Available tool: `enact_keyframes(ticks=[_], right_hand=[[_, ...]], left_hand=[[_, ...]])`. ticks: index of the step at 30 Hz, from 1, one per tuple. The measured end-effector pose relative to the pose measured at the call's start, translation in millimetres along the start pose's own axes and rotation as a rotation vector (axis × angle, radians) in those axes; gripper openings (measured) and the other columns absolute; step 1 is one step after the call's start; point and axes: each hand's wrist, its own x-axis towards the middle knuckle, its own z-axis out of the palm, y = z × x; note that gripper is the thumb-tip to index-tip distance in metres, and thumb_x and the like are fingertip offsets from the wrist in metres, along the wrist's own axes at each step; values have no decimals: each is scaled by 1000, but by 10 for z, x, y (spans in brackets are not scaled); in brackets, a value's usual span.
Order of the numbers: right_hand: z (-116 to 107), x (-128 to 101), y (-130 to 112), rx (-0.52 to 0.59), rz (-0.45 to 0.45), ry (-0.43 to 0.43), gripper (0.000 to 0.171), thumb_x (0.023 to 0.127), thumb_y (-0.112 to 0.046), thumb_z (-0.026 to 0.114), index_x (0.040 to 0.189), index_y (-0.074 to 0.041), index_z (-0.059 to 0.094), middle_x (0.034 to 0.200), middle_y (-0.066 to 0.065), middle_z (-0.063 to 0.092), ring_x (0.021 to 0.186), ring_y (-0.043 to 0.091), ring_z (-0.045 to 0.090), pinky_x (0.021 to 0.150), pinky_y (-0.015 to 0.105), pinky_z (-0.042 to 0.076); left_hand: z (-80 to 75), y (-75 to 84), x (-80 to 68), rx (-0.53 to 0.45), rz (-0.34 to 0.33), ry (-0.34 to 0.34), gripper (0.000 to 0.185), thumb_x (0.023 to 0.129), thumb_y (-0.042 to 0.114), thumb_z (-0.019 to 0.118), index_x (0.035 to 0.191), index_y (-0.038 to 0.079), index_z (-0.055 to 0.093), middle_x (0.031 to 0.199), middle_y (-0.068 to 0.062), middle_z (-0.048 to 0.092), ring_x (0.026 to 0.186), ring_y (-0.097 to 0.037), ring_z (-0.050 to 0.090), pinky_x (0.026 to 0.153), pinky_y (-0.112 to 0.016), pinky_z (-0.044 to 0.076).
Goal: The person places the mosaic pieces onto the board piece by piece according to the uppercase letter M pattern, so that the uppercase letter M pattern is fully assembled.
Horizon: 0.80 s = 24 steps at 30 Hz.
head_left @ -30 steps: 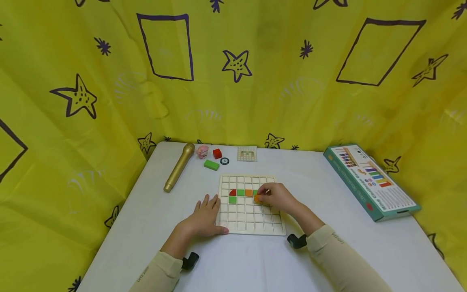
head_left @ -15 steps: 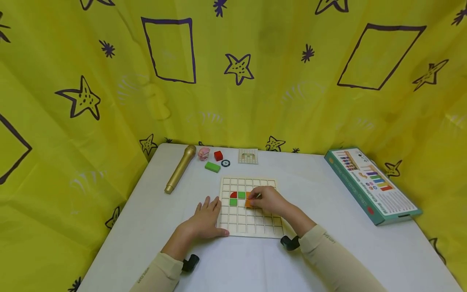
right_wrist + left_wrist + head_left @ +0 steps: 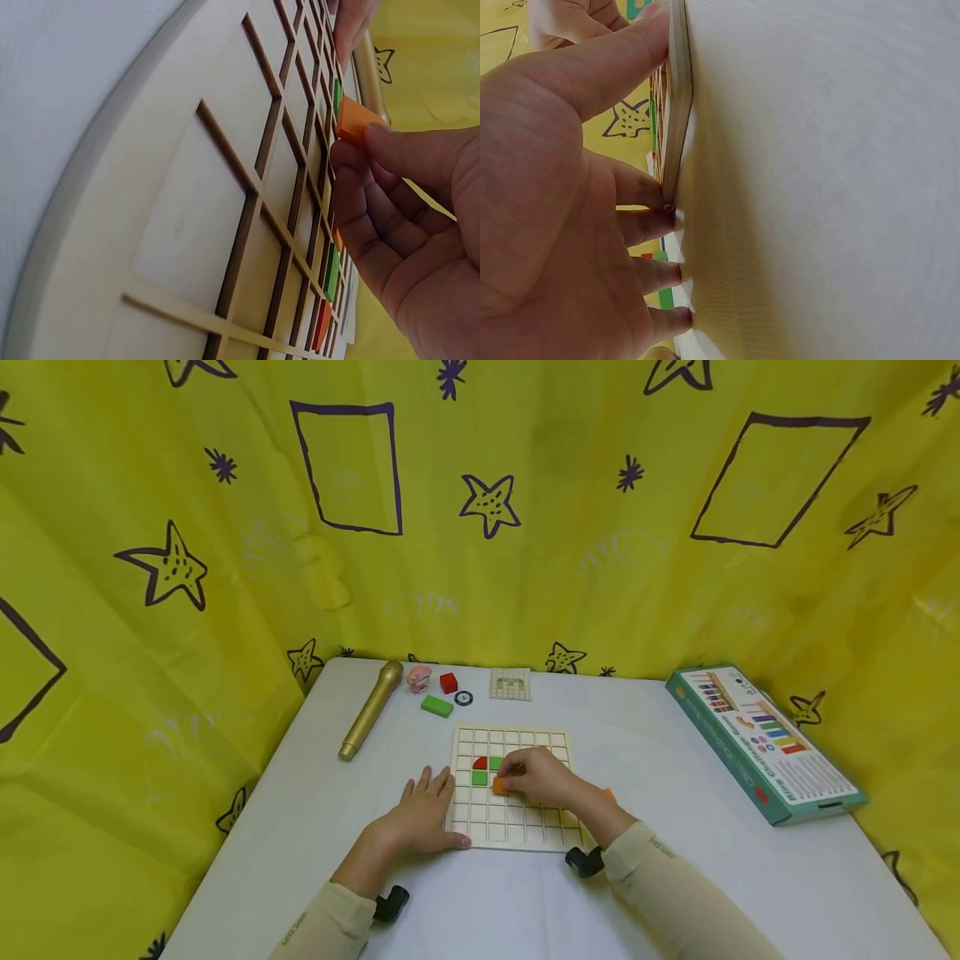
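Observation:
A pale wooden grid board (image 3: pixel 525 831) lies on the white table. It holds a red quarter-round tile (image 3: pixel 480 763) and two green tiles (image 3: pixel 496 762), one below the red. Over the board's middle rows my right hand (image 3: pixel 506 782) pinches an orange square tile (image 3: pixel 498 786) between thumb and fingers. In the right wrist view that orange tile (image 3: pixel 354 118) hangs tilted just above the board's grid (image 3: pixel 247 195). My left hand (image 3: pixel 426 800) lies flat on the table at the board's left edge. Its thumb (image 3: pixel 622 56) presses on the board's rim (image 3: pixel 678 112).
At the back are a gold microphone (image 3: pixel 368 710), a pink toy (image 3: pixel 417 676), a red cube (image 3: pixel 448 682), a green block (image 3: pixel 437 706), a black ring (image 3: pixel 463 697) and a small pattern card (image 3: pixel 510 683). A teal box (image 3: pixel 761 739) lies right. Yellow cloth surrounds the table.
My right hand has moved left and nearer across the board, carrying the orange tile. The orange tile seen earlier in the coloured row no longer shows. The left hand has stayed put.

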Motion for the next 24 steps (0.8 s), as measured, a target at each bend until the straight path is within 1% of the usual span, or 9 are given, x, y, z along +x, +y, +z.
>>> enact_keyframes(ticks=[5,7,12,15,24], right_hand=[[43,32,-15,-21,-13,-13,4,92,-14,75,94,-17,73,86,-11,67,83,12,60,81,34,51],[59,38,-30,-11,-10,-18,4,92,-13,75,93,-17,73,86,-11,68,84,11,60,81,34,51],[113,78,-105,-15,-24,-38,3,91,-13,76,93,-13,73,85,-9,68,83,11,60,80,33,52],[148,103,-142,-33,-47,-45,4,91,-14,76,92,-11,73,84,-9,68,81,11,60,79,32,52],[211,149,-163,-57,-27,-67,6,92,-18,76,95,-12,75,84,-12,67,80,12,59,78,29,51]], left_hand=[[13,-11,8,-6,2,-3,108,82,62,73,156,-4,28,164,-19,22,151,-44,10,118,-61,14],[13,-11,18,-2,4,-7,108,82,62,73,156,-3,28,164,-18,22,151,-44,9,119,-60,14],[3,-13,11,2,5,-8,107,83,61,73,156,-3,28,164,-18,22,151,-44,9,118,-61,14],[3,-14,9,2,12,-3,108,82,61,73,155,-4,29,164,-19,23,151,-45,10,118,-62,15],[0,-18,18,2,7,-7,108,82,62,73,156,-3,28,164,-18,22,151,-44,9,118,-62,14]])
